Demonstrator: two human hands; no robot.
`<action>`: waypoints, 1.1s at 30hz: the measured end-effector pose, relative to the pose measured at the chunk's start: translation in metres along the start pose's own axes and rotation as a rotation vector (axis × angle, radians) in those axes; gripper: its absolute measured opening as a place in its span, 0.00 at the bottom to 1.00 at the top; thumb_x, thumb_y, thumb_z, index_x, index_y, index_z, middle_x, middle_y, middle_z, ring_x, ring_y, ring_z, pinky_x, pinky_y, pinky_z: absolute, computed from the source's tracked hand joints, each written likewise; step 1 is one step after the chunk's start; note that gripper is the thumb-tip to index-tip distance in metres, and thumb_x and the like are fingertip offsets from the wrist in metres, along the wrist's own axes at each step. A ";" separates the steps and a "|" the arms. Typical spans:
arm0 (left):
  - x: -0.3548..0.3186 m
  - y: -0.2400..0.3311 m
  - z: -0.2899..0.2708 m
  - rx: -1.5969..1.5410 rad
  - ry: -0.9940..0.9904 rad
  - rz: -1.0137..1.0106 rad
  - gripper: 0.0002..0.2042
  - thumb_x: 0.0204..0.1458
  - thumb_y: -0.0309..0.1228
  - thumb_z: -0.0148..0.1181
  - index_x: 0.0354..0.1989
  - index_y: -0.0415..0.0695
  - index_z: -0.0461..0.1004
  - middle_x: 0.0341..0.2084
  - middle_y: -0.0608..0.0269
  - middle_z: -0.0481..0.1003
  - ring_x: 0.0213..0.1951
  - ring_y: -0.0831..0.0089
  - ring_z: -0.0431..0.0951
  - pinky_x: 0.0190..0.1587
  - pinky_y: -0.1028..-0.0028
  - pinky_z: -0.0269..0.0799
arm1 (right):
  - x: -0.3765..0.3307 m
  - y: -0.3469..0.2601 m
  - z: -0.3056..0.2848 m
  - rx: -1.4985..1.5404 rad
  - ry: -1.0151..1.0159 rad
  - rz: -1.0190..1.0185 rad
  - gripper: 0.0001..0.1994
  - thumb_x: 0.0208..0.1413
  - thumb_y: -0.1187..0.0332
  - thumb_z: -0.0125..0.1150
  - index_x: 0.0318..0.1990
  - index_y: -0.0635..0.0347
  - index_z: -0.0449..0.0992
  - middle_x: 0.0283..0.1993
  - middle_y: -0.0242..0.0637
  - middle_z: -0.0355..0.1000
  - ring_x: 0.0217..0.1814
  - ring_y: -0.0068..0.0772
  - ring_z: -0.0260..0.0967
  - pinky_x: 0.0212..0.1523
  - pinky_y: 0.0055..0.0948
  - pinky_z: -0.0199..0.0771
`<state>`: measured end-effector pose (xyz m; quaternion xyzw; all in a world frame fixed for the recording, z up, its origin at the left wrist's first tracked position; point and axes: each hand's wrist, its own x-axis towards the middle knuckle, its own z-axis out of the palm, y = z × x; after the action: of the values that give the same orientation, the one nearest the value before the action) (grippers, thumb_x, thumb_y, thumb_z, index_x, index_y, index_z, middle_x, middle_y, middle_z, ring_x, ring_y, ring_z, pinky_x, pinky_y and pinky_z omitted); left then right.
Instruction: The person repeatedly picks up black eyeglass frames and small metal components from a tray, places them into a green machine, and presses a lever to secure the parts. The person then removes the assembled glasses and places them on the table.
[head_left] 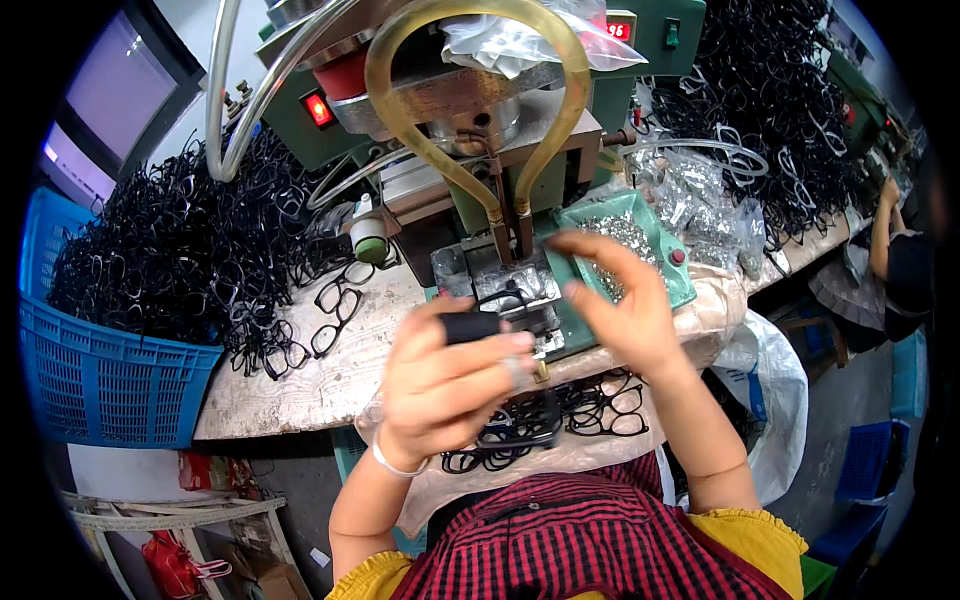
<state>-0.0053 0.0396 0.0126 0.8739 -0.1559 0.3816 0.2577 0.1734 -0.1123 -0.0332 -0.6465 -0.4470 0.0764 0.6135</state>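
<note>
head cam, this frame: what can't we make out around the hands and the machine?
- Head view: most of the black eyeglass frame is hidden by the left hand gripping it.
- Right hand fingertips are motion-blurred; whether they pinch a part is unclear.
- Small metal pieces in the green tray are too small to identify.
- The fixture under the machine head is partly blocked by both hands.
- The blue basket runs into the dark fisheye rim.

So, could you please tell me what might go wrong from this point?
1. The left hand holds a black eyeglass frame close to the machine's two metal prongs; fingers could get caught there.
2. The right hand hovers over the green tray of small metal parts; a knock might scatter them.
3. Frames piled in the lap may slide off.
</note>
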 end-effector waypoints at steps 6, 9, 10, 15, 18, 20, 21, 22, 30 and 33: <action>0.000 -0.009 0.020 0.086 -0.181 -0.025 0.12 0.40 0.28 0.69 0.36 0.50 0.83 0.44 0.66 0.81 0.23 0.69 0.68 0.56 0.52 0.72 | -0.015 0.096 -0.053 -0.916 0.219 0.024 0.11 0.46 0.69 0.68 0.39 0.58 0.82 0.47 0.44 0.76 0.56 0.49 0.70 0.58 0.43 0.68; 0.000 -0.011 0.019 0.071 -0.197 -0.029 0.11 0.40 0.28 0.68 0.36 0.49 0.83 0.43 0.66 0.82 0.24 0.69 0.70 0.56 0.53 0.72 | -0.009 0.098 -0.045 -0.884 0.299 -0.010 0.07 0.46 0.71 0.67 0.34 0.57 0.81 0.44 0.39 0.77 0.52 0.45 0.72 0.54 0.41 0.71; 0.000 -0.011 0.018 0.071 -0.206 -0.028 0.11 0.40 0.28 0.68 0.36 0.49 0.83 0.43 0.66 0.82 0.24 0.69 0.71 0.56 0.53 0.72 | 0.001 0.098 -0.042 -0.823 0.277 -0.061 0.06 0.46 0.70 0.67 0.33 0.57 0.80 0.43 0.38 0.77 0.50 0.43 0.73 0.49 0.41 0.72; -0.015 0.003 0.024 0.170 -0.124 -0.069 0.12 0.43 0.26 0.69 0.39 0.47 0.82 0.45 0.64 0.81 0.35 0.61 0.80 0.59 0.53 0.69 | 0.054 0.115 0.001 -0.999 0.070 -0.178 0.03 0.46 0.70 0.61 0.30 0.57 0.77 0.35 0.38 0.73 0.42 0.44 0.71 0.41 0.43 0.72; -0.057 0.022 -0.005 0.255 -0.052 -0.147 0.11 0.48 0.25 0.67 0.41 0.44 0.81 0.47 0.53 0.79 0.50 0.55 0.79 0.57 0.55 0.70 | 0.022 0.125 -0.023 -0.948 0.072 -0.143 0.06 0.45 0.74 0.61 0.33 0.59 0.78 0.35 0.43 0.75 0.42 0.48 0.73 0.44 0.44 0.74; -0.119 0.011 -0.042 0.702 0.034 -0.333 0.07 0.51 0.24 0.64 0.39 0.42 0.80 0.45 0.50 0.79 0.48 0.55 0.79 0.53 0.58 0.71 | -0.014 0.106 -0.040 -0.725 0.335 -0.095 0.08 0.55 0.74 0.60 0.42 0.59 0.80 0.40 0.43 0.78 0.42 0.42 0.76 0.46 0.37 0.74; -0.141 0.003 -0.060 0.672 0.241 -0.555 0.05 0.52 0.24 0.63 0.37 0.41 0.79 0.43 0.51 0.79 0.47 0.54 0.79 0.52 0.60 0.71 | -0.026 0.103 -0.049 -0.436 0.420 0.116 0.09 0.61 0.72 0.58 0.45 0.61 0.80 0.42 0.37 0.79 0.42 0.31 0.75 0.46 0.30 0.74; -0.152 -0.010 -0.080 0.629 0.451 -0.760 0.04 0.53 0.24 0.62 0.36 0.40 0.78 0.42 0.53 0.79 0.46 0.54 0.79 0.51 0.62 0.71 | -0.033 0.107 -0.060 -0.075 0.559 0.221 0.10 0.64 0.72 0.55 0.48 0.63 0.80 0.44 0.34 0.78 0.43 0.22 0.73 0.46 0.24 0.74; -0.185 -0.137 -0.125 1.091 -0.473 -0.747 0.09 0.36 0.26 0.64 0.30 0.45 0.79 0.50 0.58 0.74 0.52 0.54 0.69 0.62 0.57 0.61 | 0.022 0.124 -0.009 0.201 0.501 0.231 0.09 0.59 0.74 0.62 0.45 0.64 0.81 0.42 0.31 0.78 0.43 0.19 0.72 0.48 0.19 0.70; -0.209 -0.154 -0.121 0.954 -0.416 -0.884 0.09 0.38 0.28 0.64 0.31 0.46 0.79 0.51 0.54 0.75 0.52 0.52 0.70 0.62 0.57 0.61 | 0.016 0.093 -0.007 0.044 0.395 0.269 0.10 0.57 0.75 0.64 0.45 0.65 0.80 0.43 0.31 0.78 0.44 0.20 0.73 0.49 0.20 0.70</action>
<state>-0.1420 0.2505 -0.1247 0.9287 0.3544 0.0914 -0.0594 0.2326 -0.0919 -0.1046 -0.6891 -0.2263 0.0393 0.6873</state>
